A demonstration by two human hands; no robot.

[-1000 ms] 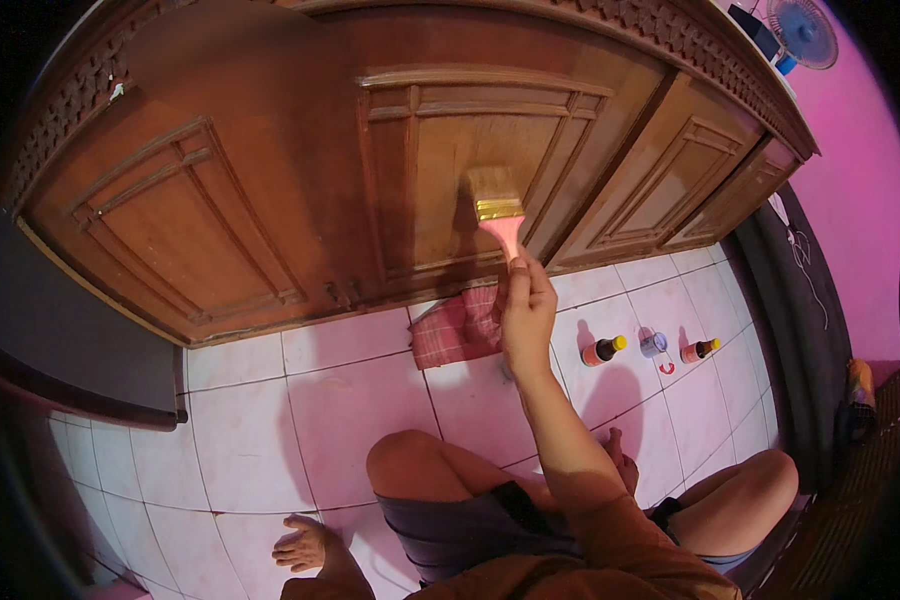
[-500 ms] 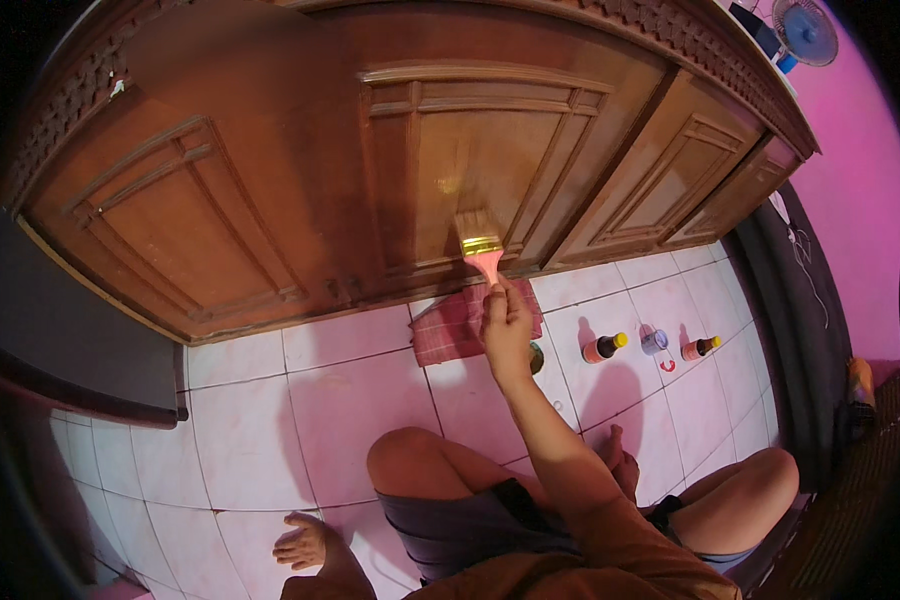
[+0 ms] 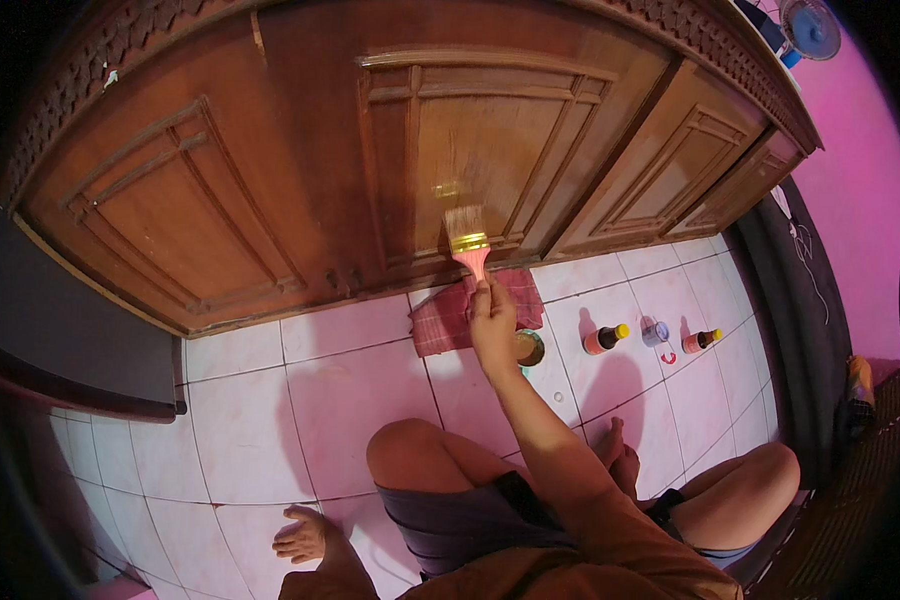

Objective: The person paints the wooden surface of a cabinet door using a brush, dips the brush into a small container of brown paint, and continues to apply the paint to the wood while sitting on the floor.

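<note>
A wide paintbrush (image 3: 469,244) with a pink handle and a gold band is gripped by its handle in my right hand (image 3: 494,318). Its pale bristles meet the recessed panel of a brown wooden cabinet door (image 3: 490,140), low down, where a glossy patch shows just above them. Below that hand, partly behind my wrist, a small open tin (image 3: 529,347) stands on the tiles. My left hand (image 3: 301,535) rests on the floor beside my knee, fingers spread, holding nothing.
A folded red checked cloth (image 3: 443,322) lies at the cabinet's foot. To the right stand a dark bottle with a yellow cap (image 3: 606,339), a small bluish jar (image 3: 655,333) and a second similar bottle (image 3: 703,341). A small red piece (image 3: 668,358) lies near the jar. A dark cushioned edge (image 3: 800,280) borders the tiles.
The brush in my right hand has shifted slightly left across the panel. More of the tin now shows beside my wrist. My left hand has stayed in place.
</note>
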